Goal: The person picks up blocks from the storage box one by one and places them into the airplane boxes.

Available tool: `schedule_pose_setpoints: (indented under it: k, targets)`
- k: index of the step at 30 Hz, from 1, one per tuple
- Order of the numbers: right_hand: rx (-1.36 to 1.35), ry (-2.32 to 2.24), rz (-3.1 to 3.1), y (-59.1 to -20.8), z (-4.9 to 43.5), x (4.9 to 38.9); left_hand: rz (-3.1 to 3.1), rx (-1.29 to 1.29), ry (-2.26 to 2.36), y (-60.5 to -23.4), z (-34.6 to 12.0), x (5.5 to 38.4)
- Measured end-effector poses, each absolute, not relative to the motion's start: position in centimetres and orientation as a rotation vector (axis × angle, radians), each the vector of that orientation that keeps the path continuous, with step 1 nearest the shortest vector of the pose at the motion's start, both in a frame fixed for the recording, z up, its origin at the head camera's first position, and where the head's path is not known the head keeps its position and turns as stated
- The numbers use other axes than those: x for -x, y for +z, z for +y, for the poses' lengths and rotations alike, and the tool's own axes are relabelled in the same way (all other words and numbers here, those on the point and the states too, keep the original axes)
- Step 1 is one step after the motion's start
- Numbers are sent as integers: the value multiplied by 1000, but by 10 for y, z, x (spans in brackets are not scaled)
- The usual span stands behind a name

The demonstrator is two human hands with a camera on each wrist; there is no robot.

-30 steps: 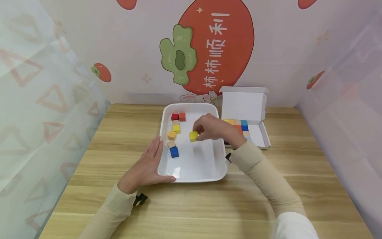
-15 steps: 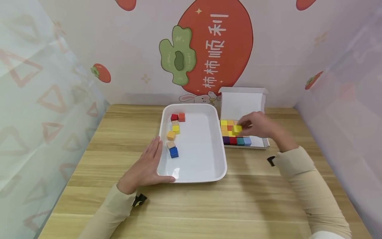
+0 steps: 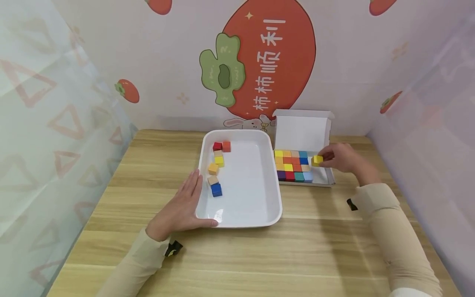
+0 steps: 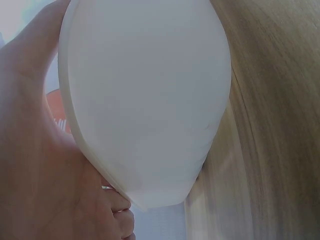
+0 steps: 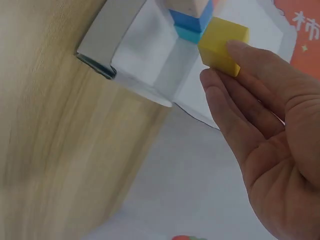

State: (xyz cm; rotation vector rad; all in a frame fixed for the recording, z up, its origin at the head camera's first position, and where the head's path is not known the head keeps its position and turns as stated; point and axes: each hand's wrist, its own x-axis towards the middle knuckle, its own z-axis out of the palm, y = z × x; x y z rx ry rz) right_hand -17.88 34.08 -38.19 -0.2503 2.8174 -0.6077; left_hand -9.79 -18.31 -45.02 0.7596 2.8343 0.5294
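My right hand [image 3: 340,157] pinches a yellow cube [image 3: 317,161] between thumb and fingers, above the right part of an open white cardboard box [image 3: 323,176]. In the right wrist view the same yellow cube [image 5: 223,46] sits at the fingertips, over the box's white inside. Rows of coloured cubes [image 3: 292,165] fill the box's left side. My left hand [image 3: 179,206] rests along the near left corner of a white tray [image 3: 256,198], thumb on the front rim and fingers on the left rim. Up close, the left wrist view shows the tray's outer wall [image 4: 145,95].
Several loose cubes lie along the tray's left side, among them a blue cube [image 3: 217,190], an orange cube [image 3: 213,168] and a red cube [image 3: 217,146]. The box lid [image 3: 301,133] stands raised at the back. Printed cloth walls surround the wooden table [image 3: 259,260].
My right hand has carried the yellow cube rightward from above the tray, across the cube rows, to the box's right part. The left hand has stayed on the tray.
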Motion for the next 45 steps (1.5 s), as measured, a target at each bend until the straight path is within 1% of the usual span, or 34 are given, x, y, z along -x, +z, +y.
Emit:
schedule_pose_setpoints:
  k: [6, 14, 31, 34, 38, 45]
  targets:
    - [158, -610, 2793, -397, 341, 195, 2827, -767, 541, -451, -181, 97]
    - [113, -644, 2816, -415, 343, 206, 2825, -777, 529, -454, -181, 97]
    - [-22, -802, 2888, -434, 337, 205, 2835, -777, 528, -450, -182, 97]
    - [-14, -766, 2905, -433, 336, 204, 2832, -776, 526, -450, -182, 97]
    - [35, -677, 2940, -419, 329, 201, 2832, -774, 525, -449, -182, 98]
    - [207, -607, 2871, -382, 290, 196, 2829, -761, 518, -447, -183, 98]
